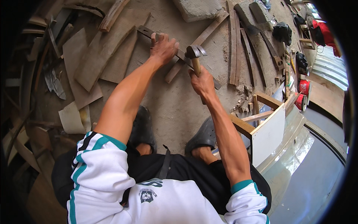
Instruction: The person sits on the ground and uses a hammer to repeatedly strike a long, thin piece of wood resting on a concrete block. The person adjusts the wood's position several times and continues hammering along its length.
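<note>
My left hand (pixel 164 49) is closed round a narrow dark wooden strip (pixel 145 32) that slants from upper left to lower right over the ground. Another wooden strip (pixel 211 31) crosses beneath it at an angle. In my right hand (pixel 203 81) is a claw hammer (pixel 196 64), gripped by its wooden handle. The hammer's metal head points up and away from me, just right of my left hand and over the dark strip. My right hand partly hides that strip's lower end. Whether a nail is there cannot be made out.
Loose boards (pixel 102 59) and scraps lie at left. A concrete block (pixel 197 8) is at the far side, with long slats (pixel 234 48) to its right. Near my right forearm stands a wooden frame with a white panel (pixel 269 138), beside glass sheets (pixel 298 156) and red cans (pixel 301 100).
</note>
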### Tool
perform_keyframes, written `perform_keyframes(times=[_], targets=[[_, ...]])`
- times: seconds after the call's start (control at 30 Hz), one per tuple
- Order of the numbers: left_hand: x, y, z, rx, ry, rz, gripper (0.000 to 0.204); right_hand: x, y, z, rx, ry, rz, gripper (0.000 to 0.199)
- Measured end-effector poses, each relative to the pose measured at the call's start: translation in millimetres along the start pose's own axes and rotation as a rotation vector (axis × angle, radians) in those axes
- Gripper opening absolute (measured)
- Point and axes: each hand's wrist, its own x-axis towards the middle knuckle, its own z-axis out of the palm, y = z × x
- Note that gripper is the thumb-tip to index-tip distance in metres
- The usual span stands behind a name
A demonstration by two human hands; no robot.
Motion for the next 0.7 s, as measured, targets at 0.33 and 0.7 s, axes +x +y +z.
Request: perform_keyframes(times=[0.33,0.7], targets=[[4,4,-16,-0.044,-0.16,-0.07,0.04,12,6,-16,0.071,-0.105,0.187,0.036],[10,49,-50,-0.241,-0.388,0.057,0.059,66,91,-116,-0.554,-0.066,0.073,0.044]])
